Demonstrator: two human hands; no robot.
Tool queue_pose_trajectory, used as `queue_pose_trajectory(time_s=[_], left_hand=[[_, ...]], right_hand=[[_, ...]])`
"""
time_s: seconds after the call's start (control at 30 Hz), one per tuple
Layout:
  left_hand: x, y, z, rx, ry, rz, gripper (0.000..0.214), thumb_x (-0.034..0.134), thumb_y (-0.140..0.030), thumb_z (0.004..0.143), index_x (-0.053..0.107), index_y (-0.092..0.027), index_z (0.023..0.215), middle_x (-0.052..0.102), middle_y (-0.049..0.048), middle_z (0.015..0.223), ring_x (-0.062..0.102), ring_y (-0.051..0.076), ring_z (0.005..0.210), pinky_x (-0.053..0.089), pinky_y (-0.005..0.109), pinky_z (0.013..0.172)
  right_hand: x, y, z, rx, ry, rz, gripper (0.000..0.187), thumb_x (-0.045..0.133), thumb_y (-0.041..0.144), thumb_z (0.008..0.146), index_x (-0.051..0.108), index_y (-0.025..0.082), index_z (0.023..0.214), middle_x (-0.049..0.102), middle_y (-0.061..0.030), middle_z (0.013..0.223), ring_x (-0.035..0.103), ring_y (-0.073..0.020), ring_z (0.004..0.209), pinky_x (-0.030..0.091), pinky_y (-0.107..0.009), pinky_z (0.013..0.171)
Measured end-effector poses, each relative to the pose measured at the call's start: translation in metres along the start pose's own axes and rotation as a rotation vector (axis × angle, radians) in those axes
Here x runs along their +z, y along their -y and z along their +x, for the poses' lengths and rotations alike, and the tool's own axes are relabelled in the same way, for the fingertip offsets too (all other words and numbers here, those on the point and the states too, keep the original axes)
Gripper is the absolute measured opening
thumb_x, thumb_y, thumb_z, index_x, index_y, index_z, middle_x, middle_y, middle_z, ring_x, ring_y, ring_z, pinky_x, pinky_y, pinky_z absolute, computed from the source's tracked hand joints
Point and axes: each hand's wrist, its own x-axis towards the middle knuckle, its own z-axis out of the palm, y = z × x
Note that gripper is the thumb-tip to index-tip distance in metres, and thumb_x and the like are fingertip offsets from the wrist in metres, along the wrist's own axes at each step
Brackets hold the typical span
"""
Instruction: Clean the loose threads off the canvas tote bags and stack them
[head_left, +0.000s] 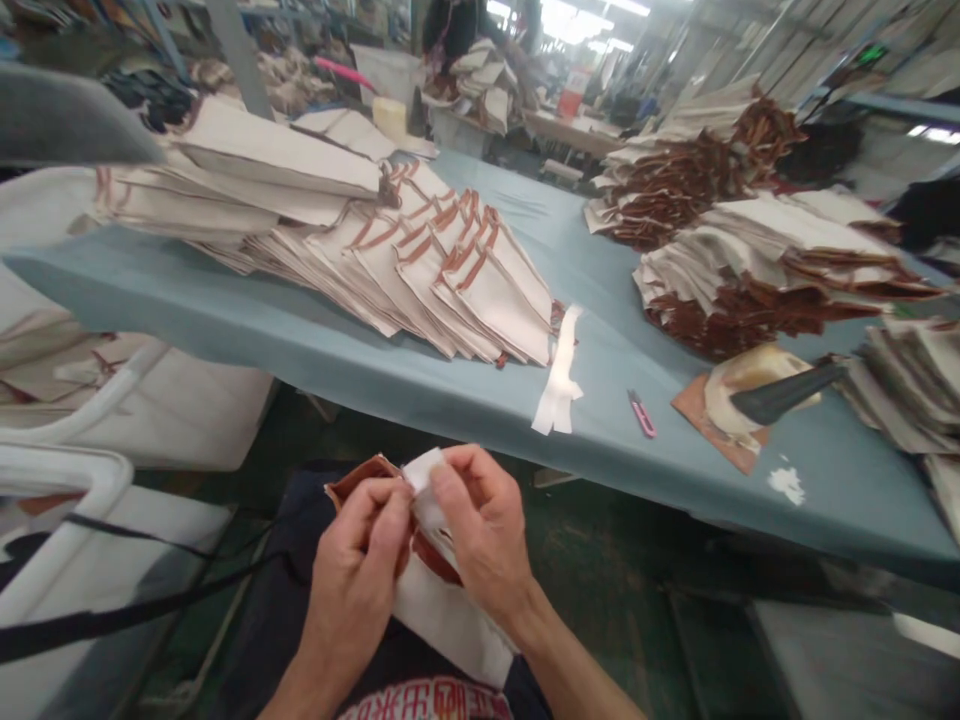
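Observation:
Both my hands are low in the head view, over my lap. My left hand [358, 560] is closed, pinching the brown trimmed edge of a cream cloth bag [442, 610]. My right hand [484, 525] is closed too, its thumb and fingers pinching a white strip at the bag's top corner. The bag hangs down over my dark trousers. Its brown handle part shows between my hands.
A blue-grey table [315, 345] runs across in front of me, carrying a fanned pile of cream bags [420, 260], more stacks [750, 270] at right, white tape strips [559, 385], a pink cutter [642, 414] and a dark-handled tool [780, 392]. White bins [112, 420] stand left.

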Motion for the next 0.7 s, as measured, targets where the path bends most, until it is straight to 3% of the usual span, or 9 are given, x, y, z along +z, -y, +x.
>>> queue_pose_trajectory(time_s=[0.1,0.23,0.4,0.47,0.57,0.7], left_hand=[[-0.007,0.017,-0.003,-0.021,-0.098,0.04,0.059,0.046,-0.067,0.113,0.047,-0.027,0.07,0.047,-0.0049,0.062,0.045,0.015,0.055,0.042,0.025,0.052],[-0.019,0.042,-0.009,-0.07,-0.105,0.11,0.073,0.038,-0.085,0.108,0.035,-0.029,0.062,0.04,-0.0042,0.056,0.041,0.017,0.056,0.044,0.03,0.057],[-0.037,0.059,-0.032,-0.154,0.002,0.137,0.077,0.032,-0.084,0.111,0.058,-0.026,0.068,0.059,0.0001,0.059,0.055,0.021,0.058,0.047,0.03,0.056],[-0.044,0.059,-0.042,-0.165,0.048,0.145,0.066,0.045,-0.077,0.11,0.068,-0.024,0.078,0.069,0.0014,0.069,0.063,0.022,0.066,0.051,0.029,0.061],[-0.054,0.055,-0.047,-0.176,0.116,0.168,0.042,0.072,-0.061,0.1,0.074,-0.023,0.083,0.072,-0.001,0.072,0.063,0.02,0.065,0.051,0.026,0.063],[-0.062,0.041,-0.035,-0.099,0.223,0.195,0.037,0.069,-0.053,0.099,0.08,-0.021,0.083,0.077,0.0007,0.071,0.067,0.02,0.063,0.052,0.024,0.06]], right_hand=[[-0.001,-0.034,-0.002,0.095,-0.089,0.082,0.039,0.072,0.059,0.102,0.07,0.021,0.092,0.068,0.0011,0.075,0.057,-0.0138,0.066,0.05,-0.026,0.065],[0.009,-0.081,-0.019,0.251,0.028,0.123,0.051,0.074,0.072,0.095,0.064,0.023,0.085,0.058,0.0048,0.062,0.045,-0.0119,0.052,0.04,-0.024,0.051],[0.024,-0.117,-0.047,0.331,0.055,0.068,0.049,0.071,0.069,0.094,0.063,0.023,0.082,0.056,0.0056,0.058,0.046,-0.0123,0.052,0.04,-0.024,0.053],[0.025,-0.122,-0.051,0.329,0.058,0.031,0.045,0.071,0.065,0.095,0.065,0.022,0.082,0.056,0.0062,0.057,0.046,-0.0125,0.052,0.037,-0.024,0.052],[0.02,-0.116,-0.049,0.289,0.059,-0.023,0.04,0.069,0.059,0.097,0.067,0.022,0.08,0.06,0.0046,0.061,0.049,-0.014,0.056,0.039,-0.026,0.055],[0.005,-0.084,-0.042,0.166,0.025,-0.091,0.033,0.071,0.052,0.093,0.069,0.023,0.076,0.073,-0.0024,0.08,0.062,-0.02,0.078,0.05,-0.032,0.076]])
